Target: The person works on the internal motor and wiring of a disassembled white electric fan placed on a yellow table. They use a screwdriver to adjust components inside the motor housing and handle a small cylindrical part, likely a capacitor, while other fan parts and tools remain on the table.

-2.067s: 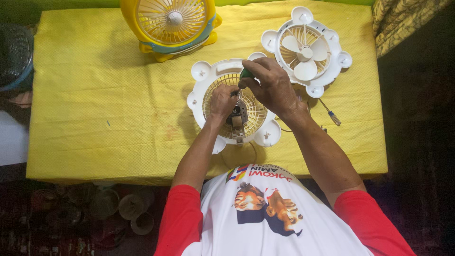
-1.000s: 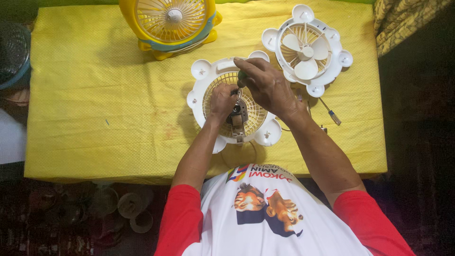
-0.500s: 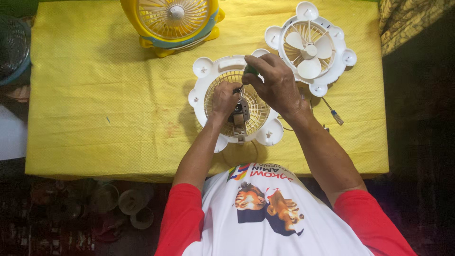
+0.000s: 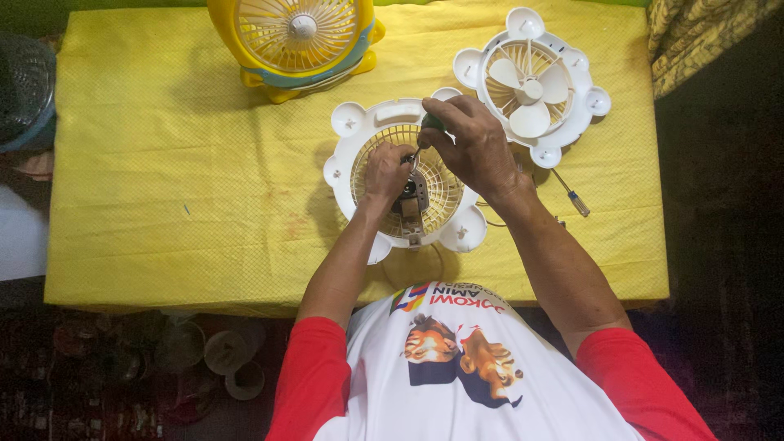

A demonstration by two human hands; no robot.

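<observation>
A person seen from above works at a table covered with a yellow cloth (image 4: 163, 163). Near the middle of the tabletop, toward its front edge, lies a white fan housing (image 4: 371, 131), a round plastic shell with small lobes around its rim and a pale yellow grille inside, with a dark little motor (image 4: 411, 198) at its centre. The left hand (image 4: 386, 173) rests on the grille, its fingers curled and pinching down beside the motor; what, if anything, they pinch is hidden. The right hand (image 4: 471, 145) is clenched around a green-handled screwdriver (image 4: 426, 131), whose tip angles down toward the motor. The housing looks light, stiff and somewhat brittle; the thin grille ribs would probably flex or crack under pressure, so the thick outer rim and lobes seem the safer places to grip. At the back right corner of the tabletop sits a second white housing with a fan blade (image 4: 531, 86), close beside the first. A spare screwdriver (image 4: 569, 192) lies near the right edge. A yellow fan (image 4: 294, 37) stands at the back edge.
</observation>
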